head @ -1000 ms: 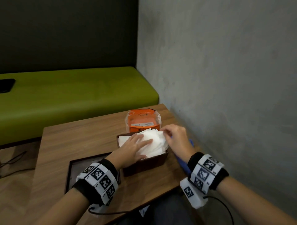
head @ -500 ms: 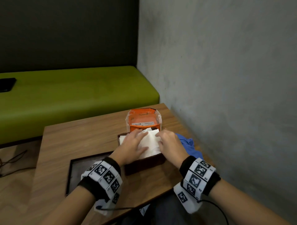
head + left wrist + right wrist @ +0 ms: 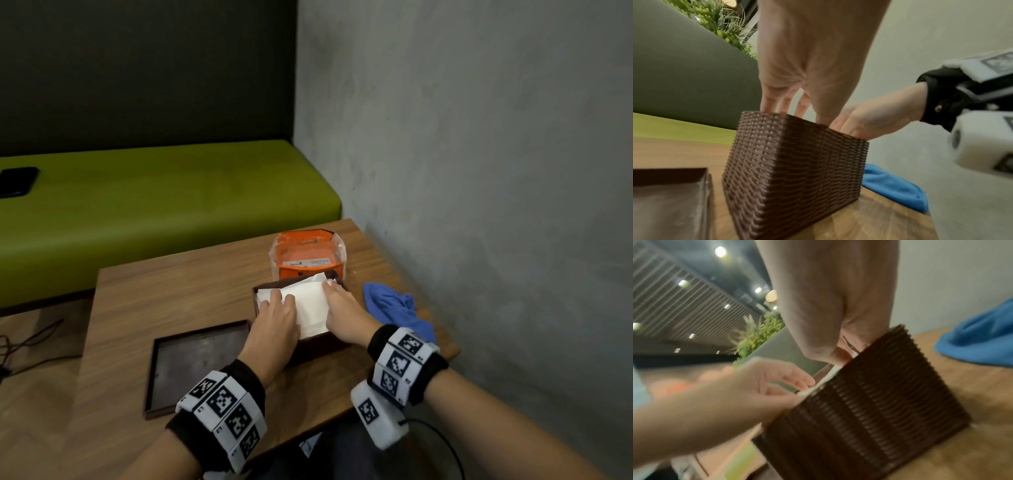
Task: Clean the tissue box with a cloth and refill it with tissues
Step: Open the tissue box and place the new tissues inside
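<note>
A brown woven tissue box stands open on the wooden table. A stack of white tissues lies inside it, one corner sticking up at the far side. My left hand presses flat on the left part of the stack, fingers straight and reaching into the box. My right hand presses on the right part, fingers down along the box's inner right wall. A blue cloth lies crumpled to the right of the box.
The box's flat brown lid lies upside down left of the box. An orange tissue packet in clear wrap sits just behind it. A grey wall runs close on the right; a green bench with a dark phone lies beyond.
Both hands have pushed the tissue stack lower into the box and flattened it. The right hand has moved left off the cloth side, which now shows fully.
</note>
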`<state>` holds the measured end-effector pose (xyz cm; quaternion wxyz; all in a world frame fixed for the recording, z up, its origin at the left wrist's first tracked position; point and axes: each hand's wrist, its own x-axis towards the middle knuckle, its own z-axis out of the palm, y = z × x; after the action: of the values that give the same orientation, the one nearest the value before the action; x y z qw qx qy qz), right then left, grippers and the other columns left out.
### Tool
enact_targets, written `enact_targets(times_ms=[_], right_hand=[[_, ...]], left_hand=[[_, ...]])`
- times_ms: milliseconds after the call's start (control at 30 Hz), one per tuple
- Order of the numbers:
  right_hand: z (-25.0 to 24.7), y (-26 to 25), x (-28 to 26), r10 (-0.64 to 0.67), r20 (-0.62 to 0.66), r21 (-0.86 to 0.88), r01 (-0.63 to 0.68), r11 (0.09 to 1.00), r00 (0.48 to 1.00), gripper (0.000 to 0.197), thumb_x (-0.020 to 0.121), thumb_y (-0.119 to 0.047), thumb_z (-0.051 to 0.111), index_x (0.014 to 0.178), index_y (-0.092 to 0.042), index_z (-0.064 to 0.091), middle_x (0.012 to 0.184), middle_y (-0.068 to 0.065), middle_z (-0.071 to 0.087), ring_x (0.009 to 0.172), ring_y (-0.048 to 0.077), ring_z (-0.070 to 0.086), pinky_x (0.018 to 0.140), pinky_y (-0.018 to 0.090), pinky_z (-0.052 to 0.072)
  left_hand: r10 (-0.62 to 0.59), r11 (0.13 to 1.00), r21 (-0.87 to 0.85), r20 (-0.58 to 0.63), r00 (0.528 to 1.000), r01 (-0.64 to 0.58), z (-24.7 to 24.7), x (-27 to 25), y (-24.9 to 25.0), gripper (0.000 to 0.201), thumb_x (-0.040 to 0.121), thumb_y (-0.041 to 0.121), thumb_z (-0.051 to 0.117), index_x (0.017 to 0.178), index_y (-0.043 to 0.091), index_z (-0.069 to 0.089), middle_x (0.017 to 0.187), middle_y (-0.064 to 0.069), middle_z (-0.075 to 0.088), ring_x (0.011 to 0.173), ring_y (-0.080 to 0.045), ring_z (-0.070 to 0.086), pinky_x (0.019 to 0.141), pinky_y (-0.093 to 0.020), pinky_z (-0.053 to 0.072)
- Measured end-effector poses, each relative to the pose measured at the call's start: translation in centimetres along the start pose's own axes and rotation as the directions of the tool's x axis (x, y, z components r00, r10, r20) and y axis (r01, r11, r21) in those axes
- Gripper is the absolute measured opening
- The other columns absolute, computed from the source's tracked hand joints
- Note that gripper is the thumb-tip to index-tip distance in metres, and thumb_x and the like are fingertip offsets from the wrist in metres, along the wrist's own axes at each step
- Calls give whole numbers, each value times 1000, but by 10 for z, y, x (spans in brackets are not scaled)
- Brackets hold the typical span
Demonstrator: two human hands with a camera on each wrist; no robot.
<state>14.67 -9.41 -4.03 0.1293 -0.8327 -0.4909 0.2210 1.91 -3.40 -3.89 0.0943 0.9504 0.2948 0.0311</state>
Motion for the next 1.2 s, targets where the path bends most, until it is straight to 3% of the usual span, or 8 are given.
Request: enact_targets(times_ms=[167,367,600,767,900,1067,1133,1200], right_hand=[[-9,3,12,-209,-98,-88,201,976,973,43,87,6,44,129,-3,45,135,14,46,125,28,43,102,32,34],[7,10,16,-125,155,-386,176,906,980,53,100,-20,33,146,-5,12,152,18,18,141,32,10,116,39,6],[13,5,7,-203,-254,-241,141,960,946,41,93,-21,48,132,-9,43,130,15,43,122,30,39,102,38,34],[12,6,10,-127,-40,-313,108,944,991,47,97,-24,41,140,-8,31,142,18,32,130,32,31,110,39,25],[5,-5,14,-89,-124,-253,55,966,988,47,94,-28,47,137,-12,37,136,18,37,123,37,39,105,45,34],[19,5,17,59,167,-220,-21,975,984,58,98,-36,34,148,-24,8,156,17,-2,142,37,-3,116,45,2],[15,6,21,62,210,-203,-18,979,976,59,98,-36,36,148,-25,7,156,17,-1,143,36,-1,116,45,5],[10,5,22,2,88,-181,14,983,996,56,95,-32,43,145,-19,20,152,17,18,139,36,18,114,45,19]], left_hand=[[-24,998,-49,91,996,29,1,3,1,30,96,15,36,123,3,40,129,-16,41,117,-29,45,97,-34,40],[29,1000,-3,150,988,-29,11,11,-6,42,97,25,36,131,2,32,136,-16,37,126,-30,35,109,-39,27],[82,996,-61,188,979,-72,12,22,-13,47,94,28,44,133,6,30,141,-17,31,132,-31,30,111,-38,24],[97,995,-55,203,974,-87,10,26,-14,51,94,29,45,137,7,27,143,-16,27,134,-30,28,111,-36,22],[89,992,-109,222,971,-66,8,28,-14,53,91,28,49,136,7,29,142,-16,28,133,-30,28,111,-35,22],[84,994,-92,240,967,-63,11,32,-17,60,92,30,47,142,8,22,145,-17,27,136,-31,26,113,-35,20],[80,994,-90,265,961,-57,10,33,-17,61,92,31,48,143,9,21,146,-17,26,137,-31,24,114,-36,19],[72,992,-119,272,960,-41,10,33,-17,61,90,30,51,141,10,24,146,-16,25,137,-31,24,114,-37,20]])
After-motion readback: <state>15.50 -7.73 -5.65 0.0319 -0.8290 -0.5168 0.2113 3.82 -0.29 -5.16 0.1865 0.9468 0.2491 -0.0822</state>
